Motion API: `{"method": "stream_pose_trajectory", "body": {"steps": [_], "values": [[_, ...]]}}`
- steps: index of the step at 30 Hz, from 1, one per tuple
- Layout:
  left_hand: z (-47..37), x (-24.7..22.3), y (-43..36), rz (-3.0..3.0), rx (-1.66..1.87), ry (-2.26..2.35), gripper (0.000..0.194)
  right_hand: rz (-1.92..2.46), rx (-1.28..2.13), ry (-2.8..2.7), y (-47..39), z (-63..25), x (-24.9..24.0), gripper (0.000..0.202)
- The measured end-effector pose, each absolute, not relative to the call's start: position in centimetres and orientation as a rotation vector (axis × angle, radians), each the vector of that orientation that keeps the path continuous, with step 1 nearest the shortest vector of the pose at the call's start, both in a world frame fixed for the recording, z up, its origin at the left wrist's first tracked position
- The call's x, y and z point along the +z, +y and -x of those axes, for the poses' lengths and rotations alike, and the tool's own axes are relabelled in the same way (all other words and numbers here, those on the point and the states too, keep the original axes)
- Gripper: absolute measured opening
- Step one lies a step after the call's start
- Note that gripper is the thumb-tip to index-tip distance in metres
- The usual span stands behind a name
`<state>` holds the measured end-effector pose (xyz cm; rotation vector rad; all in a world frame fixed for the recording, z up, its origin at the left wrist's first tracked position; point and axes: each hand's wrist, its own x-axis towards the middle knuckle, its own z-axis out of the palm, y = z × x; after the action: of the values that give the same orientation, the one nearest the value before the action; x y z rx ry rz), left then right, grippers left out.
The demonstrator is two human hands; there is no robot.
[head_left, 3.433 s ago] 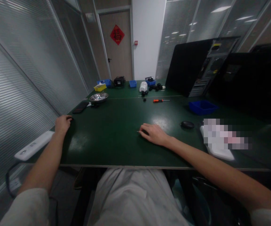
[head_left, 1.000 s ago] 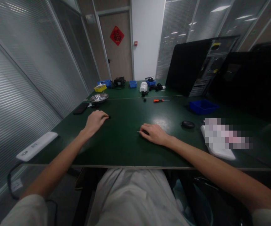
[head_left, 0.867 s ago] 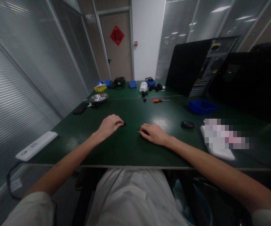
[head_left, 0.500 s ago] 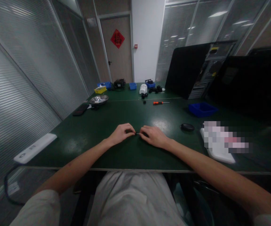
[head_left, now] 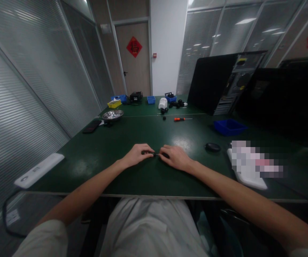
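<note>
Close together over the green table (head_left: 111, 178), my left hand (head_left: 138, 154) and my right hand (head_left: 175, 157) meet at the fingertips. My left thumb and fingers pinch a small dark piece (head_left: 154, 155), too small to name. A thin, light, metal-like pin or shaft (head_left: 158, 154) bridges the narrow gap to my right fingertips, which are pinched on its other end. Both palms are turned down and the fingers curl inward. What lies under the right fingers is hidden.
To the right are a black computer mouse (head_left: 212, 147), a blue tray (head_left: 229, 127) and a white flat object (head_left: 246, 178), partly blurred out. An orange screwdriver (head_left: 180, 119) and a metal bowl (head_left: 112, 115) lie farther back. A white power strip (head_left: 40, 170) sits at left; a computer case (head_left: 215, 84) stands behind.
The camera view has tipped up slightly, so everything sits a little lower. Both hands keep almost the same pose around the small piece; a little more dark shows inside the left grip.
</note>
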<state>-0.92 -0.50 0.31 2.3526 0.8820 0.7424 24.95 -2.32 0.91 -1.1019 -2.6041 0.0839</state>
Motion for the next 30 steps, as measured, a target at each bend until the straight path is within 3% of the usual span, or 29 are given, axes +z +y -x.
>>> {"method": "stream_pose_trajectory", "body": {"steps": [30], "values": [[-0.3,-0.6,-1.2,-2.184,0.861,0.888,0.02,1.068,0.031,-2.653,-2.8,-24.3,0.5,0.029]]}}
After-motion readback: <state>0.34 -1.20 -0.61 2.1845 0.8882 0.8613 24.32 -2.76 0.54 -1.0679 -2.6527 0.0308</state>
